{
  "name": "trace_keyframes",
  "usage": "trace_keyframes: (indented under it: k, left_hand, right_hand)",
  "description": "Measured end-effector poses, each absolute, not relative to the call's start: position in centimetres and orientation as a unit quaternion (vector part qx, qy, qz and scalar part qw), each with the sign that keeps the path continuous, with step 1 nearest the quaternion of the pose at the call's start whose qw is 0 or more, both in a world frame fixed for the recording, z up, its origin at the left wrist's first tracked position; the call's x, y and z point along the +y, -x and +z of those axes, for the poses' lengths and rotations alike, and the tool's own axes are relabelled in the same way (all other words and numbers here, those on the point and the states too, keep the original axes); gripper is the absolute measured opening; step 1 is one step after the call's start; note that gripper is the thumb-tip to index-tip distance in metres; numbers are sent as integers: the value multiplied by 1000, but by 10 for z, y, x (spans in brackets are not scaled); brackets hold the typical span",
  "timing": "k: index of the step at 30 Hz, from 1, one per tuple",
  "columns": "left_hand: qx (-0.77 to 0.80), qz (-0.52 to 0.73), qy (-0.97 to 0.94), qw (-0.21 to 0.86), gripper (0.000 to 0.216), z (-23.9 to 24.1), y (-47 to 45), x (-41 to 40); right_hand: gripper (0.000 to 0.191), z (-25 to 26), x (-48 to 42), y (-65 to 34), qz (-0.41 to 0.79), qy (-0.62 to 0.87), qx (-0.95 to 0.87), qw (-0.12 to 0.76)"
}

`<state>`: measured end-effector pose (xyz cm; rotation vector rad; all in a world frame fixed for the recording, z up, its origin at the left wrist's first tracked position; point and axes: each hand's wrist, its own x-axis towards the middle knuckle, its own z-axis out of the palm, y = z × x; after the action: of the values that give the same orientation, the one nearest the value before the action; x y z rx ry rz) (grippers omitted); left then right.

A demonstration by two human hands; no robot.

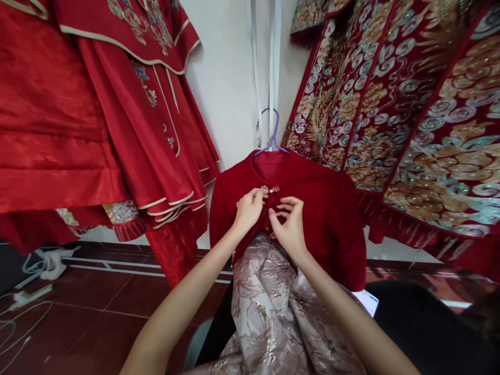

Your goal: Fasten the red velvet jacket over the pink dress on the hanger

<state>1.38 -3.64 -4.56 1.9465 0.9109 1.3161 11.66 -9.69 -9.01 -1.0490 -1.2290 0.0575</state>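
Note:
A red jacket hangs on a purple hanger in front of me. My left hand is closed on the jacket's front edge, its fingertips pinched beside a beaded fastener below the neckline. Just across the front opening, my right hand has its fingers curved and apart from the thumb, with nothing visible between them. Small gold-coloured fasteners show lower down between the hands. Below the jacket, shiny pinkish-silver patterned fabric spreads over my lap.
Red garments with pale trim hang at the left. Heavily embroidered red garments hang at the right. White straps run down to the hanger. A white power strip and cables lie on the tiled floor. A dark seat stands at right.

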Motion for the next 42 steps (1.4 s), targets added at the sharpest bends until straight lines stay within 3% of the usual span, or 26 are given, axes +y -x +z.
trace_keyframes:
  k: [3, 10, 14, 18, 23, 30, 37, 42]
  left_hand:
    - [348, 498, -692, 390, 40, -46, -14, -35]
    - [346, 449, -681, 464, 44, -40, -3, -35]
    - [319, 390, -736, 452, 51, -39, 0, -40]
    - [320, 383, -744, 445, 44, -45, -6, -40]
    - [320, 411, -723, 453, 42, -54, -8, -44]
    - [293, 272, -645, 651, 71, -59, 38, -72]
    - [364, 380, -560, 640, 28, -77, 57, -73]
    - [383, 422, -546, 614, 21, -86, 46, -69]
  right_hand:
    - [44, -108, -98, -112, 28, 493, -563, 663]
    - [44, -110, -103, -131, 84, 525, -594, 604]
    - [37, -90, -122, -144, 98, 520, -570, 628]
    - [29, -67, -139, -149, 113, 489, -561, 658]
    - [27, -61, -144, -129, 208, 430, -609, 633]
    - [23, -82, -132, -103, 244, 369, -683, 581]
    - [19, -92, -116, -94, 192, 420, -679, 570]
    - [21, -98, -106, -99, 190, 460, -672, 549]
